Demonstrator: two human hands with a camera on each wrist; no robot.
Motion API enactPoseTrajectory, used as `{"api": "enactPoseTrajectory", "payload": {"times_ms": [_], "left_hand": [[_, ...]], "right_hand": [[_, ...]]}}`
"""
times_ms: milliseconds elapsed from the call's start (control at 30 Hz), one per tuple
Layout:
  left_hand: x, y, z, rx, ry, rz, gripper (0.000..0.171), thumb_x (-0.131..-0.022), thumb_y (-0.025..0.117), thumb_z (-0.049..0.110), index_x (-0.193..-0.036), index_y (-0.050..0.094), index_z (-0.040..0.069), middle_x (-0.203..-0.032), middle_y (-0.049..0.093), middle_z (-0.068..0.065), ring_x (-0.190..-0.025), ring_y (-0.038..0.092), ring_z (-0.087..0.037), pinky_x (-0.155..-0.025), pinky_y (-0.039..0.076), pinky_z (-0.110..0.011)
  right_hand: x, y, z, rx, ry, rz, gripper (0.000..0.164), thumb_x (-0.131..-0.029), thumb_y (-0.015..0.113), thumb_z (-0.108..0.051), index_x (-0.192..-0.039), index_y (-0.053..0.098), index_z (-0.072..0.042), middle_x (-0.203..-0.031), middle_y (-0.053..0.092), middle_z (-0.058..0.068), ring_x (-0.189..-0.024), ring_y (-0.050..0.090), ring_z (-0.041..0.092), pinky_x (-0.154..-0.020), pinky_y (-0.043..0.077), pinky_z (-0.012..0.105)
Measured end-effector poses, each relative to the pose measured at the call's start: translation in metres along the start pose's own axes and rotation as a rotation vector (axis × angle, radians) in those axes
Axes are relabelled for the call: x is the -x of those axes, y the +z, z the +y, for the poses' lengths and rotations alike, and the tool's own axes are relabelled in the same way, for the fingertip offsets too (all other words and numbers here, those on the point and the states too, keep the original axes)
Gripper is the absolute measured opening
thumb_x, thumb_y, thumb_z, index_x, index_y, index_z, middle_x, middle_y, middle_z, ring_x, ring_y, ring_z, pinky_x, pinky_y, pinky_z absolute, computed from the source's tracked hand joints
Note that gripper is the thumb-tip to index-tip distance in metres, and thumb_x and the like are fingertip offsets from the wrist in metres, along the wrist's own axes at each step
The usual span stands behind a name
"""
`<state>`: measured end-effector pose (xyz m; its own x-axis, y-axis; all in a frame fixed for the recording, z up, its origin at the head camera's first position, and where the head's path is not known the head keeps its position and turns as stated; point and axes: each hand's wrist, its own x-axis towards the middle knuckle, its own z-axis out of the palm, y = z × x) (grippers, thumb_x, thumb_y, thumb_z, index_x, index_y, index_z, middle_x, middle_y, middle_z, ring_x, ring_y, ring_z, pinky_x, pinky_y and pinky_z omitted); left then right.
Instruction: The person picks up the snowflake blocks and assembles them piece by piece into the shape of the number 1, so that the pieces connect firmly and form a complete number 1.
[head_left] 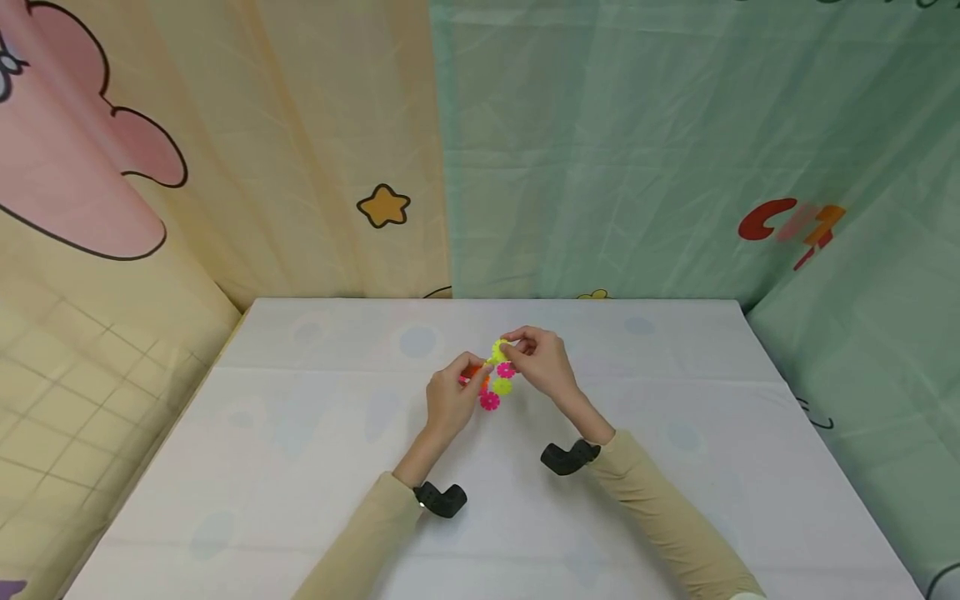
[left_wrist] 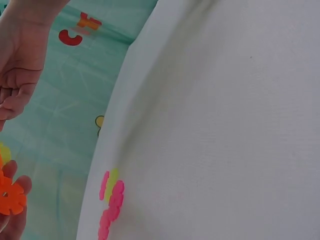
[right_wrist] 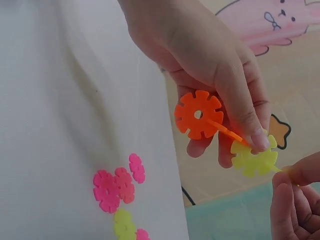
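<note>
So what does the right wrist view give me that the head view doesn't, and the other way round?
Only the right wrist view: the round centre hole of the orange disc, with its notched rim.
Only the head view: both sleeves, the black wrist devices and the red letter on the green curtain.
Both: the left hand and right hand pinching yellow pieces, the pink pieces and the star.

Left sleeve (head_left: 363, 542) and right sleeve (head_left: 667, 517): plain tan, long, lightly creased. I see a black, bent unit (head_left: 444, 501) at each wrist.
</note>
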<state>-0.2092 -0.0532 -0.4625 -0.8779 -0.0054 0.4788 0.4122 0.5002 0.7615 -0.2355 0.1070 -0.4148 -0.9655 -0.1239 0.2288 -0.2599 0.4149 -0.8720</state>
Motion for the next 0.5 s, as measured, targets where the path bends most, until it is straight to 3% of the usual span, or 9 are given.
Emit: {"api": "enactPoseTrajectory", "payload": {"times_ms": [167, 333, 500], "left_hand": [[-0.0002, 0.0021, 0.0025, 0.001, 0.028, 0.05, 0.013, -0.088, 0.07, 0.023, -0.088, 0.068, 0.009, -0.077, 0.073, -0.004, -0.067, 0.066, -0.016, -0.055, 0.046, -0.019], [0.0004, 0.004, 0.0028, 0.014, 0.022, 0.083, 0.013, -0.087, 0.071, 0.022, -0.087, 0.069, 0.009, -0.075, 0.073, -0.004, -0.068, 0.066, -0.018, -0.057, 0.048, -0.02], [0.0012, 0.0067, 0.0013, -0.001, 0.015, 0.106, 0.015, -0.086, 0.072, 0.023, -0.085, 0.067, 0.009, -0.072, 0.072, -0.004, -0.067, 0.066, -0.018, -0.057, 0.048, -0.021]], "right_hand": [[0.0003, -0.0013, -0.0063, 0.008, -0.003, 0.022, 0.017, -0.086, 0.068, -0.012, -0.096, 0.072, 0.0, -0.066, 0.064, 0.014, -0.055, 0.061, 0.029, -0.048, 0.046, 0.022], [0.0009, 0.0013, -0.0084, 0.008, 0.006, 0.022, 0.018, -0.087, 0.067, -0.012, -0.097, 0.071, 0.002, -0.071, 0.066, 0.022, -0.051, 0.055, 0.015, -0.048, 0.046, 0.022], [0.0027, 0.0054, -0.0057, -0.01, 0.023, 0.017, 0.018, -0.088, 0.066, -0.012, -0.098, 0.07, 0.003, -0.072, 0.067, 0.022, -0.055, 0.063, 0.024, -0.05, 0.049, 0.021]]}}
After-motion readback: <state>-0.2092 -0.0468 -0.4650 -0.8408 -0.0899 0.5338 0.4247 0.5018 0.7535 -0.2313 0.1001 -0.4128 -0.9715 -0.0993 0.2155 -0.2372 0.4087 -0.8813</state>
